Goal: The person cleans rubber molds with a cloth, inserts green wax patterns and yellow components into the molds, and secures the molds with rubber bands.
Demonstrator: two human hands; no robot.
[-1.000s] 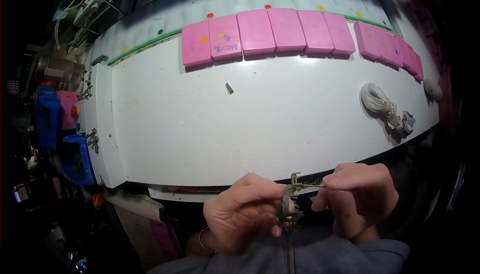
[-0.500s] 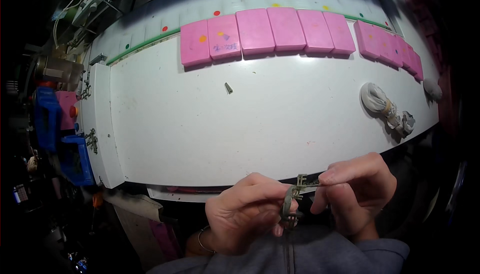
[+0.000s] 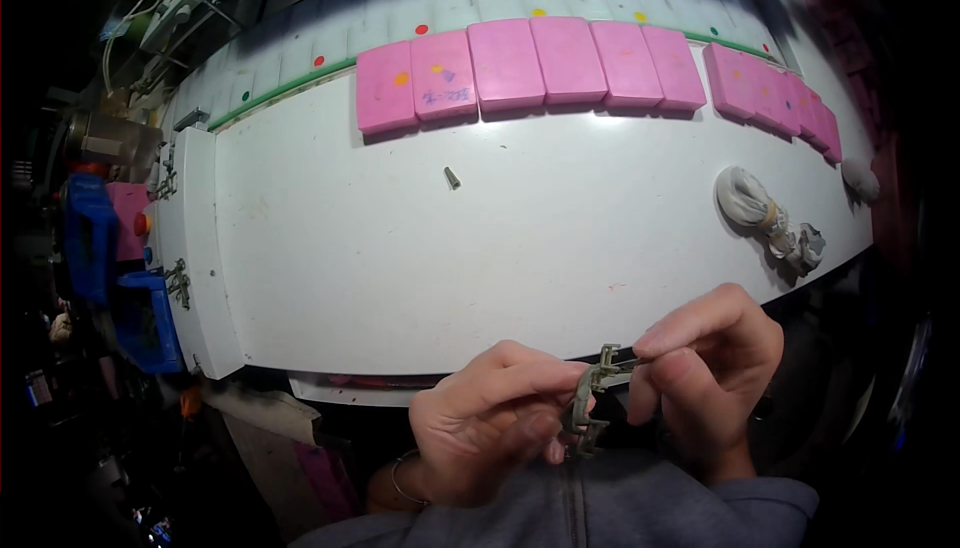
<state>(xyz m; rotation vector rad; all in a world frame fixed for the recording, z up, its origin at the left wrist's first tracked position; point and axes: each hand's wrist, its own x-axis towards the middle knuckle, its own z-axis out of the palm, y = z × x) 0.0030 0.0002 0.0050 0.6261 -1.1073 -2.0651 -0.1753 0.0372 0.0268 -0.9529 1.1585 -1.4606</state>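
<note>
While our hands meet just off the near edge of the white bench (image 3: 520, 258), we hold a small grey-green metal clip (image 3: 585, 403) between them, close to our chest and clear of the bench top. Our left hand (image 3: 490, 428) pinches its lower part between thumb and fingertips, the fingers curled tight around it. Our right hand (image 3: 710, 368) pinches the clip's upper end between thumb and forefinger, the other fingers folded beneath. Along the far edge of the bench lies a row of pink blocks (image 3: 540, 63), touching side by side. A small dark screw (image 3: 452, 178) lies alone near the middle, well apart from the blocks. Toward the right edge rests a white cord bundle (image 3: 765, 213).
</note>
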